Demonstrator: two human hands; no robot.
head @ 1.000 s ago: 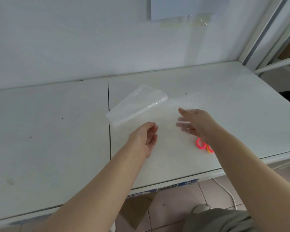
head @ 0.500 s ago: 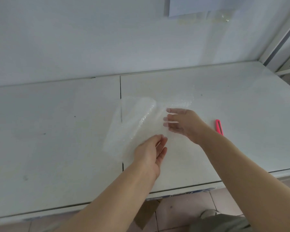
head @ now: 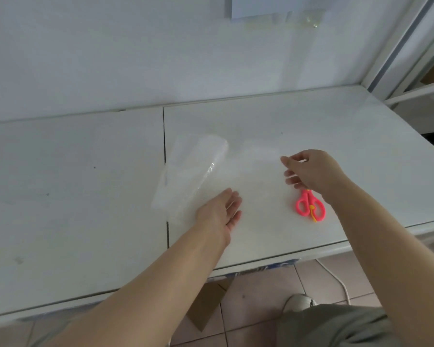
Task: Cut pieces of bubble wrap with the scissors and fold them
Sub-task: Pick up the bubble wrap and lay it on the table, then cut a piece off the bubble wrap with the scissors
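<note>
Reaches over a white table (head: 348,146) with both bare arms. Has the bubble wrap (head: 198,166) lying on the table's right panel, clear and hard to trace against the white top. Shows its left part curled up and over in a loose roll that crosses the seam (head: 165,136) between the two panels.

Sets the left hand (head: 221,211) at the near end of that roll, fingers straight and close together, palm turned to the right, little-finger edge down on the sheet. Grips nothing with it.

Holds the right hand (head: 311,171) over the sheet's right edge, fingers curled, thumb and forefinger drawn together. Seems to pinch the edge there, though the film is too clear to be sure. Frames the flat middle of the sheet between the two hands.

Has the scissors (head: 310,206) lying on the table just beside the right wrist, on its near side. Shows pink finger loops toward the table's front edge, a yellow piece between them, and the blade tips hidden under the hand. Touches them with neither hand. Cannot tell whether they rest on the sheet or just past its edge.

Faces a pale wall (head: 110,58) with a sheet of paper (head: 251,6) fixed high on it. Shows below the table edge reddish floor tiles (head: 261,291), a piece of cardboard (head: 206,309), a white cable (head: 336,276) and a pale shoe (head: 300,301).
</note>
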